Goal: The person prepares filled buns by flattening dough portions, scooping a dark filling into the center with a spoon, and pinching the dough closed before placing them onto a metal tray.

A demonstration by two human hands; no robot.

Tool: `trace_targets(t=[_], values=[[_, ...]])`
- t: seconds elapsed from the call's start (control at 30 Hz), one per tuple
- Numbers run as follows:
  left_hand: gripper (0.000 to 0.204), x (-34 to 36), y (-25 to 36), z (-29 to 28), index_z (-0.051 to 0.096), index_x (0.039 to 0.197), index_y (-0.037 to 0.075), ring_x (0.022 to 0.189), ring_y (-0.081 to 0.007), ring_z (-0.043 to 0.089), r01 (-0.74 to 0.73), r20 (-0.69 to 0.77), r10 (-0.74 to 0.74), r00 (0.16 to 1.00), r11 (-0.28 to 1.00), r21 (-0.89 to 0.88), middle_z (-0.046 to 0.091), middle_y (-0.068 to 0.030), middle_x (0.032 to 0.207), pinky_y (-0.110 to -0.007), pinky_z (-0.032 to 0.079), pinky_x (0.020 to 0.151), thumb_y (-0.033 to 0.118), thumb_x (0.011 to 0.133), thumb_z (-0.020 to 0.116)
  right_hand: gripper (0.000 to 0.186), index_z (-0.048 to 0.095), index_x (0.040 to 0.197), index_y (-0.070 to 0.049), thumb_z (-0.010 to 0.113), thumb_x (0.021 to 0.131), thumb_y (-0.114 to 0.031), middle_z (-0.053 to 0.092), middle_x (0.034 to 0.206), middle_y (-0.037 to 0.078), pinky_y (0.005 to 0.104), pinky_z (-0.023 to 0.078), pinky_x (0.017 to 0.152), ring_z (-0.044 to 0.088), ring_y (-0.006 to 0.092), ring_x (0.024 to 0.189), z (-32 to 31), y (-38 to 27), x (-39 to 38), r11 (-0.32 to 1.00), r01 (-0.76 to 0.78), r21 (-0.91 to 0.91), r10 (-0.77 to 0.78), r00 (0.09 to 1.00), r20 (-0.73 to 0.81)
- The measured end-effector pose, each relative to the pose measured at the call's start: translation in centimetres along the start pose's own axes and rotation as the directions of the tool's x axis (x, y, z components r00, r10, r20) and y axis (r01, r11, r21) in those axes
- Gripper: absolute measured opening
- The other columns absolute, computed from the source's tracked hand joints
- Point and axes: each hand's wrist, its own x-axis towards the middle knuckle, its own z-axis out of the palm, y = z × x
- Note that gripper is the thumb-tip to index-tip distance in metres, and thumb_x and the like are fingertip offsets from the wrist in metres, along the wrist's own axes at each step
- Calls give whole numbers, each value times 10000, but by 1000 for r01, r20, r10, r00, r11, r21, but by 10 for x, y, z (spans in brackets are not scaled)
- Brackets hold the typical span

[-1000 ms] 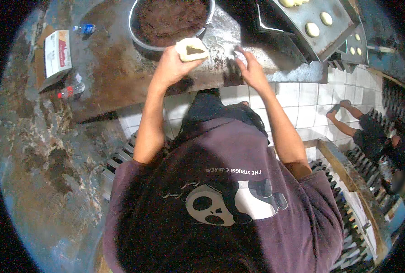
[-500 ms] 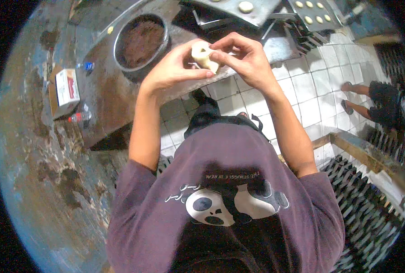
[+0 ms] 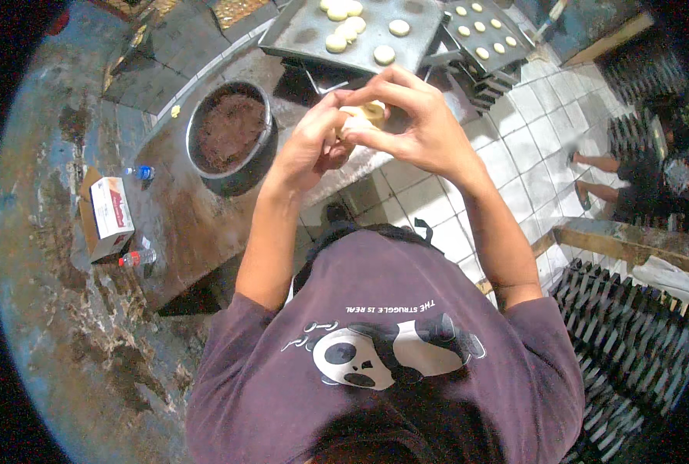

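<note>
A small piece of pale dough (image 3: 366,116) is held between my two hands above the table's near edge. My left hand (image 3: 313,143) curls round it from the left, fingers bent and partly hiding it. From the right, my right hand (image 3: 422,124) pinches the dough with thumb and fingertips. Just left of my hands, a round metal bowl (image 3: 192,143) holds a dark brown crumbly filling (image 3: 228,127). Beyond them lies a metal baking tray (image 3: 420,45) with several pale round dough pieces (image 3: 384,54) on it, some bunched together.
A second tray (image 3: 507,31) of dough rounds rests on a dark rack at the far right. Left on the table (image 3: 182,224) are a cardboard box (image 3: 111,213) and two plastic bottles, one blue-capped (image 3: 141,172), one red-labelled (image 3: 137,257). Another person's legs (image 3: 596,162) show on the right. Black slatted stacks (image 3: 615,363) stand nearby.
The dough has turned in my hands, and my left fingers have curled further over it. The view has shifted, so more of the far tray shows.
</note>
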Motion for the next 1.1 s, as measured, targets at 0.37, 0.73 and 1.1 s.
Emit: trace_targets(t=[0.37,0.73,1.1], values=[[270,-24,46,-84,583,1174,68,762,-57,576,-283,-167,293,942,956,79,636,1,937,-220,453,593,198,954,671,589,566,1458,-105,748,901,-169,594,1258,178,359,568,840,690,270,920,80,-46,81,992,-117,46,122,984,-129],[426,-42,95,-145,464,1305,64,633,-26,493,-302,-148,297,943,953,-12,644,-10,904,-187,361,518,235,975,672,277,765,1157,-14,772,928,-170,701,1020,83,286,566,744,689,149,921,155,-29,130,940,-133,315,203,959,-199],[239,4,138,-124,603,1053,37,981,-123,675,-633,58,646,761,720,283,661,-40,972,-305,542,899,52,855,736,301,617,1254,-111,721,995,-224,694,1187,30,320,590,834,686,123,997,204,-18,142,455,29,890,399,887,-233]])
